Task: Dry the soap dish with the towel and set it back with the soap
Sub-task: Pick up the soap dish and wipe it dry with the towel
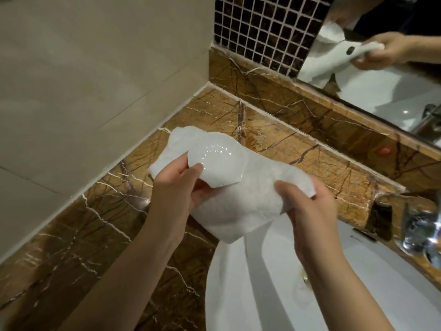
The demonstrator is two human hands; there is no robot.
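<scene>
The dish (216, 161) looks glazed, so slick, stiff and chippable, and light. It's held up over the counter (71, 235) near the sink's (274, 283) edge. Left hand (176, 187) pinches its rim with the towel (243, 199) wrapped under; right hand (307, 206) grips the towel. Rim grip through cloth seems safest. Soap isn't visible.

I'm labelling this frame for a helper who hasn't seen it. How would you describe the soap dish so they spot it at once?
Look above the brown marble counter, left of the white sink, where two hands hold a white towel. The soap dish lies on that towel, pinched by the left hand: glossy, shallow and scalloped, unlike the matte cloth.
</scene>
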